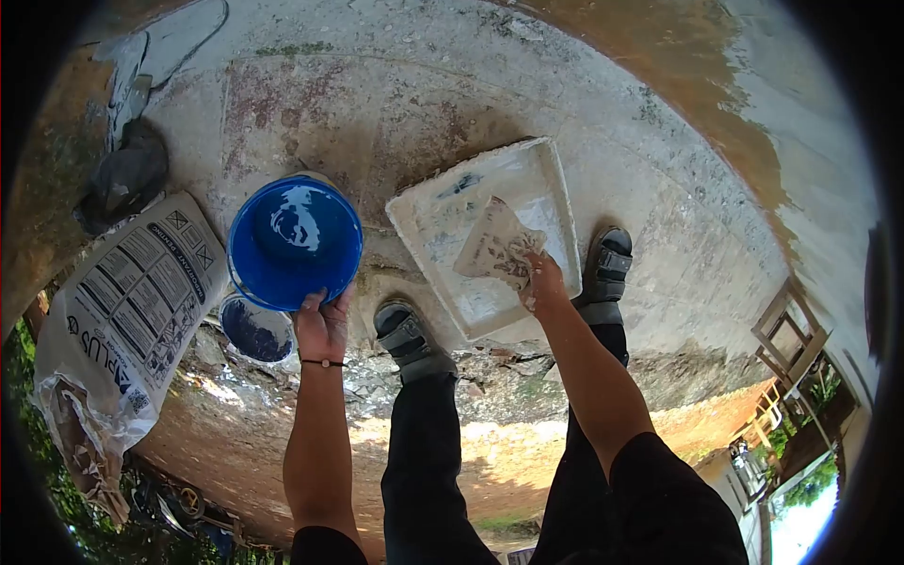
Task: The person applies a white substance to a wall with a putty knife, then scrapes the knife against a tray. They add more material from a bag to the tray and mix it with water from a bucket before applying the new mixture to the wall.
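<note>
My left hand (322, 330) is closed on the near rim of a round blue bucket (249, 259), which is tilted so that its inside faces me. White residue (295, 218) lies on the inside of the bucket. My right hand (544, 282) grips a crumpled, dirty off-white rag (494, 247) with faint dark marks; whether it is cloth or paper is hard to tell. The rag hangs over a shallow, square, white-smeared tray (428, 287) on the ground, to the right of the bucket.
A large printed bag (141, 301) lies at the left, beside a small container (256, 330) with dark and pale contents. A dark bundle (132, 174) sits farther back. My sandaled feet (405, 334) flank the tray. A wooden frame (791, 330) stands at the right by the wall.
</note>
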`<state>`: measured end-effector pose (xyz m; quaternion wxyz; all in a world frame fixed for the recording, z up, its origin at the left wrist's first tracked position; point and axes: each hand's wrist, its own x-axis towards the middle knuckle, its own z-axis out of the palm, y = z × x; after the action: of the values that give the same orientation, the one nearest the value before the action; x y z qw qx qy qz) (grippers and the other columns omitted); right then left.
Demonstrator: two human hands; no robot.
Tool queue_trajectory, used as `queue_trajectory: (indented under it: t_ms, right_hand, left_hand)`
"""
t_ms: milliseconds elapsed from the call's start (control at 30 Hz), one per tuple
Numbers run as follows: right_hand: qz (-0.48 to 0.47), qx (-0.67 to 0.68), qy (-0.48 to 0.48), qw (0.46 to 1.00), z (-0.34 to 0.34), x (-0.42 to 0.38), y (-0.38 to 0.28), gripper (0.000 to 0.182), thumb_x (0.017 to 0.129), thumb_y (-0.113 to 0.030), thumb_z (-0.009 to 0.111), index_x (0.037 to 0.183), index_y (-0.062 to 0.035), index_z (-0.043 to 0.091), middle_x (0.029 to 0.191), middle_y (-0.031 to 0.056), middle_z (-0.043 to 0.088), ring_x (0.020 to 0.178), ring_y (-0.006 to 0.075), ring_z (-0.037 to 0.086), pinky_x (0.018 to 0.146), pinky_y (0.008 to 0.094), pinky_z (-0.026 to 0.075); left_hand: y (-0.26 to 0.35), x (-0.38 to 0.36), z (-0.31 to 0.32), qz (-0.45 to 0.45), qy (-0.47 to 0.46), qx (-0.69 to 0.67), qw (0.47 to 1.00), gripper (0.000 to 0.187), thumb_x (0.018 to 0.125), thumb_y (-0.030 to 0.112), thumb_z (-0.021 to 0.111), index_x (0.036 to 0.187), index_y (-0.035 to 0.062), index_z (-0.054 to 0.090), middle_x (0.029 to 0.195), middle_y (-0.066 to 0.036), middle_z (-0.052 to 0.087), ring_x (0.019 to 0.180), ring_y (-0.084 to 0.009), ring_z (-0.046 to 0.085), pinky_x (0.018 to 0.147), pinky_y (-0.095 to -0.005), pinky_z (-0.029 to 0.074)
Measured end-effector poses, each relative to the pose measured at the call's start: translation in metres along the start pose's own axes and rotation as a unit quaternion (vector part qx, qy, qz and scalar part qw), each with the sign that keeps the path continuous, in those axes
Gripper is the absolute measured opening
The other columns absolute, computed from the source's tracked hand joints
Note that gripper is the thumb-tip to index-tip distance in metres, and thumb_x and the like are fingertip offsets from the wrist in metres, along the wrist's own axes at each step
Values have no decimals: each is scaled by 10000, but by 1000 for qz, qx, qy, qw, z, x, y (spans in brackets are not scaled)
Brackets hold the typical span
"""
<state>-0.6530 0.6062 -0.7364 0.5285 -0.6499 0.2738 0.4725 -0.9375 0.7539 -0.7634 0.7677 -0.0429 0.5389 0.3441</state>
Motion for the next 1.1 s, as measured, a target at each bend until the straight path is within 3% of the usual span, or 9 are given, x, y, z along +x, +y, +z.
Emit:
queue_trajectory:
  t_ms: [100, 200, 300, 367, 1100]
  right_hand:
    - [11, 23, -9, 1000, 9, 2, 2, 304, 829, -41, 464, 1116, 60, 459, 1011, 162, 585, 846, 276, 632, 704, 362, 550]
    - [14, 10, -34, 999, 23, -3, -1, 294, 826, -41, 470, 1103, 59, 470, 1006, 169, 584, 850, 282, 632, 697, 358, 551]
    - [-3, -72, 15, 997, 36, -7, -4, 297, 820, -40, 472, 1099, 62, 478, 1006, 171, 584, 854, 275, 629, 710, 357, 543]
    - [-5, -49, -46, 998, 33, 4, -2, 316, 833, -72, 482, 1118, 64, 470, 1001, 160, 584, 883, 248, 611, 759, 358, 512]
    - [16, -94, -77, 993, 30, 26, -5, 309, 769, -2, 521, 1071, 65, 516, 973, 129, 591, 851, 211, 594, 772, 333, 485]
  left_hand:
    - [-17, -21, 18, 33, 28, 23, 999, 555, 711, -66, 438, 1255, -11, 339, 1243, -165, 433, 1104, -331, 489, 920, -533, 435]
    - [-32, -32, 25, 63, 7, 14, 998, 578, 692, -69, 428, 1258, -20, 325, 1239, -180, 420, 1097, -348, 488, 906, -537, 446]
    - [-51, -42, 30, 74, 20, 13, 997, 601, 676, -70, 424, 1266, -4, 325, 1233, -189, 413, 1095, -361, 483, 875, -545, 466]
    - [-61, -49, 37, 80, 42, 8, 996, 614, 666, -72, 423, 1268, 15, 333, 1228, -188, 416, 1083, -359, 490, 853, -548, 481]
    - [-116, -56, 74, 178, 180, 42, 966, 530, 742, -53, 399, 1258, 44, 322, 1230, -165, 400, 1085, -350, 470, 859, -535, 480]
